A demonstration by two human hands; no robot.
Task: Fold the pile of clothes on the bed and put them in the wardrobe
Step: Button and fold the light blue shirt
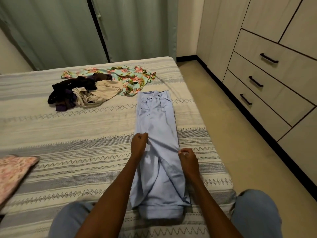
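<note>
We see the left hand [138, 143] and right hand [187, 158] pinching the light blue trousers [157, 127], fingers curled on fabric. Trousers stretch flat on the bed [68, 152]; the clothes pile [96, 88] lies well beyond, left of the fingers.

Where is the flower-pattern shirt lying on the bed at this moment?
In the head view, the floral shirt lies spread at the far side of the bed, partly under the dark and beige clothes pile, just beyond the waistband of the light blue trousers.

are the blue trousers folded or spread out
Folded lengthwise: the blue trousers lie as one narrow strip, waistband far, both hands pinching the middle.
</note>
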